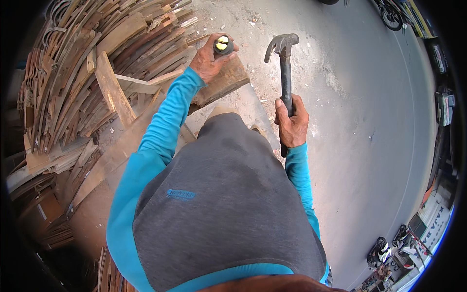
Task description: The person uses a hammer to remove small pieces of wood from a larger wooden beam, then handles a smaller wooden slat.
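My right hand [294,125] is wrapped round the dark handle of a claw hammer [286,75]. The hammer stands head-up in the picture, its claw turned left and the handle's end showing below my fist. My left hand [206,64] grips an upright dark round handle [223,45] with a bright yellow-green butt. That handle is seen end-on, so its lower part is hidden and I cannot tell the kind of tool. Just under my left hand lies a thick wooden beam [228,82]; whether the tool touches it is hidden.
A large pile of wooden planks [63,82] fills the left side, with a loose board [113,90] leaning out of it. Grey paved road [360,146] runs along the right. Parked motorcycles [378,253] stand at the lower right, another motorcycle [390,17] at the upper right.
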Demonstrator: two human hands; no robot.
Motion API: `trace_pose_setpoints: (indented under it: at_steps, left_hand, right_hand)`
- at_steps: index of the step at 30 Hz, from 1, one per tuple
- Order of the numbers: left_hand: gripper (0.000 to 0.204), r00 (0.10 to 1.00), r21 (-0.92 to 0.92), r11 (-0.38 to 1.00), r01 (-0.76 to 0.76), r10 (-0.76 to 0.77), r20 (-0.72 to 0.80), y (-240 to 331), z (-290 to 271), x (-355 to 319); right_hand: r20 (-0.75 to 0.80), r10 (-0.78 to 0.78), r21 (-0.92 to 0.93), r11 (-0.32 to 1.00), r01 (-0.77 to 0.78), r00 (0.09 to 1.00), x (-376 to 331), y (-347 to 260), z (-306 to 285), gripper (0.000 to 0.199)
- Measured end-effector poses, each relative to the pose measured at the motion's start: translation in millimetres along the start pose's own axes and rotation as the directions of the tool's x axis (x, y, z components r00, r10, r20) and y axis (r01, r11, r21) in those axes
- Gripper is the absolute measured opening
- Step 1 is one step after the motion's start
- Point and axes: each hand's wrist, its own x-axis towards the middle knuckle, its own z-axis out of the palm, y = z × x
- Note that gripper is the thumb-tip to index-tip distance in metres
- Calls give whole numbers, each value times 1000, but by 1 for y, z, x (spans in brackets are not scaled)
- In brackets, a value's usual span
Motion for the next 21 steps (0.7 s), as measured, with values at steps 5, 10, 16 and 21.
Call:
trace_pose_setpoints:
  at_steps: [5,10,16,21]
  left_hand:
    - [41,972,212,955,-207,177,153,-5,4,-9]
    - [45,955,196,939,-283,259,142,-6,10,-11]
    - [39,971,197,959,-206,175,165,-6,9,-17]
    - [44,960,210,938,-276,258,111,-10,10,-20]
  right_hand:
    - [-225,-526,80,829,554,820,-16,-32,0,20]
    - [-108,-673,-180,738,651,732,-9,10,30,19]
    - [-59,-328,-321,900,293,943,-33,-29,34,16]
    - [-497,-706,167,492,854,504,-22,-60,37,18]
